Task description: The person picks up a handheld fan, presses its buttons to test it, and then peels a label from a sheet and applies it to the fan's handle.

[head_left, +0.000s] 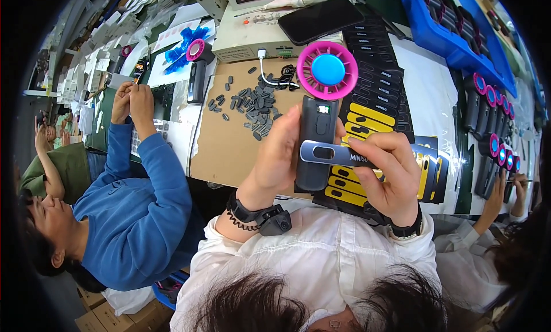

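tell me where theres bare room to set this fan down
Free: the brown cardboard sheet below the heap of small dark grey plastic pieces, left of the left hand. Crowded: the black-and-yellow label sheets behind the right hand.

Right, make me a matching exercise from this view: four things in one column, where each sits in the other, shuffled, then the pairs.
Things:
1. handheld fan
2. grey front plate
3. small dark parts
4. blue tray

Places:
A. loose heap on the brown board
B. pinched in the right hand, across the fan body
C. far right of the bench, holding dark pieces
D. gripped upright in the left hand

Pairs: 1-D, 2-B, 3-A, 4-C
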`<move>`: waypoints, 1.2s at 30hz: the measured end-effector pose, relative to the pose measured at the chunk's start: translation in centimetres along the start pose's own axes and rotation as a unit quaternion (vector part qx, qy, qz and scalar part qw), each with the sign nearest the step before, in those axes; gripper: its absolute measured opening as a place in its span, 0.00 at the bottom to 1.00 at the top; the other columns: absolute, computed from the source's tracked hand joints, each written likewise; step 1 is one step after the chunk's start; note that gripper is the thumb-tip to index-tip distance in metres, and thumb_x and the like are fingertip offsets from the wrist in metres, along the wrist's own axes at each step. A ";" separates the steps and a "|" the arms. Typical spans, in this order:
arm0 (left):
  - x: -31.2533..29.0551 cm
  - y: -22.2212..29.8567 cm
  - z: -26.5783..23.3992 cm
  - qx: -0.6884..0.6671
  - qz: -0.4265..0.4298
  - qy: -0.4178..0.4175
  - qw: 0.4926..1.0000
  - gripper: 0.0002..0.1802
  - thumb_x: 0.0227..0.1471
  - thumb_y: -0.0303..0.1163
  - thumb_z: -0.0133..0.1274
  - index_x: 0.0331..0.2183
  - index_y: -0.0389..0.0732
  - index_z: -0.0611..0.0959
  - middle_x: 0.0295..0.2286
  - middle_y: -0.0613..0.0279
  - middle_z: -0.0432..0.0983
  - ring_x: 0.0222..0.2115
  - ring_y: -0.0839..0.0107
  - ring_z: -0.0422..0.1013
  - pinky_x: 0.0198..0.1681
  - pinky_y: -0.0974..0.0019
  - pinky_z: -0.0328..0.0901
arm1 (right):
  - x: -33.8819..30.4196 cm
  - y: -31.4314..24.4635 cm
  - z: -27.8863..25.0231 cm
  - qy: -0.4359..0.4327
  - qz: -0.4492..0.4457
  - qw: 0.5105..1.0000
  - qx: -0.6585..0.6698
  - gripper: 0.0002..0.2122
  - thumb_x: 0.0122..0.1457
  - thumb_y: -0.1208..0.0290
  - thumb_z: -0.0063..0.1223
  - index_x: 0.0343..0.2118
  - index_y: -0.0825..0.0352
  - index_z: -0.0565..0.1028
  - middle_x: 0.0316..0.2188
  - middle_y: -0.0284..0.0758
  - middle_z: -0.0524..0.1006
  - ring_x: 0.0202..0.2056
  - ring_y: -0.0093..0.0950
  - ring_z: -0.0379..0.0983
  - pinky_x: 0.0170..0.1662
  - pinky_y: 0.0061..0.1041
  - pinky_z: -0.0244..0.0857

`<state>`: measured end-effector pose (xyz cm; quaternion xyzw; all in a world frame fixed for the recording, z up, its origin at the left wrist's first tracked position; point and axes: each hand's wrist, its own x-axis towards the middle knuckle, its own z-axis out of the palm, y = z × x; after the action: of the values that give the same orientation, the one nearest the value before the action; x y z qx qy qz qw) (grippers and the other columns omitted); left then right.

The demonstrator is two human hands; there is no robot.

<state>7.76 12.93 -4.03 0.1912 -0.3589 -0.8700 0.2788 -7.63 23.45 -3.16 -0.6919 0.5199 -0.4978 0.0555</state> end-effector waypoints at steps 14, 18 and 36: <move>1.2 -1.9 -0.6 -0.066 0.100 -0.028 0.992 0.21 0.61 0.42 0.30 0.50 0.39 0.61 0.45 0.53 0.63 0.47 0.65 0.63 0.51 0.58 0.59 | -0.1 -1.0 1.7 0.088 0.072 0.990 -0.080 0.15 0.47 0.80 0.58 0.40 0.71 0.76 0.28 0.36 0.68 0.26 0.25 0.66 0.26 0.18 0.60; 1.7 -2.3 -1.1 -0.076 0.129 -0.072 0.986 0.22 0.61 0.42 0.32 0.52 0.40 0.59 0.47 0.52 0.61 0.49 0.62 0.61 0.52 0.57 0.59 | 0.3 -0.9 2.1 0.089 0.045 0.989 -0.107 0.15 0.46 0.80 0.58 0.40 0.71 0.76 0.26 0.34 0.67 0.25 0.25 0.65 0.26 0.19 0.59; 1.3 -1.8 -0.1 -0.064 0.156 -0.088 0.982 0.30 0.56 0.48 0.41 0.52 0.38 0.58 0.46 0.52 0.60 0.49 0.62 0.61 0.51 0.59 0.60 | 0.4 -1.4 2.1 0.084 0.027 0.990 -0.113 0.15 0.43 0.78 0.60 0.38 0.69 0.77 0.23 0.33 0.66 0.23 0.26 0.63 0.26 0.21 0.58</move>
<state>6.21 13.14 -5.54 0.0369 -0.3510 -0.8505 0.3900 -5.12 22.84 -3.12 -0.6354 0.5939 -0.4906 -0.0536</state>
